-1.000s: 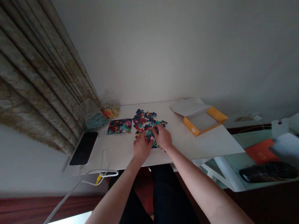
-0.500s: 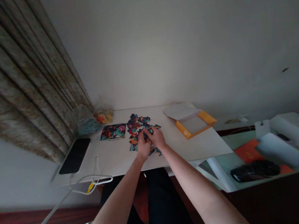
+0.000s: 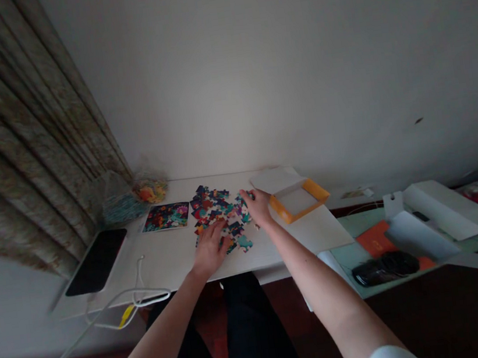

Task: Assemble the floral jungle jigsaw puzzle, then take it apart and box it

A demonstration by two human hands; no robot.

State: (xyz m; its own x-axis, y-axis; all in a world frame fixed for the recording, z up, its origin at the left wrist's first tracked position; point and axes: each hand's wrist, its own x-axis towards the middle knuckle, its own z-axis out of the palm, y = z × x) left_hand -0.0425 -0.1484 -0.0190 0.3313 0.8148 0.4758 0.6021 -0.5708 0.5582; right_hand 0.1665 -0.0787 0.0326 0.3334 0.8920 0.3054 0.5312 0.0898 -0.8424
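Note:
Colourful jigsaw puzzle pieces [image 3: 213,204] lie in a loose, partly overlapping patch on the white table [image 3: 166,265]. My left hand [image 3: 208,250] rests at the near left part of the patch, its fingers stretched out over some pieces. At the patch's right edge, my right hand [image 3: 258,207] has its fingers curled in a pinch, with a small dark puzzle piece showing at the fingertips. Left of the pieces lies a printed picture card [image 3: 166,216] with bright flowers on a dark ground.
An open orange-yellow box [image 3: 286,215] with a white flap stands on the right. Bags of blue pieces [image 3: 123,208] and yellow-orange pieces [image 3: 151,191] sit by the curtain [image 3: 38,129]. A black phone [image 3: 97,262] and a white cable [image 3: 149,296] lie at left; a glass shelf [image 3: 341,256] is at right.
My hands have parted: the left moved left and nearer, opening over the pieces, while the right moved to the patch's right edge. The whole view has shifted slightly.

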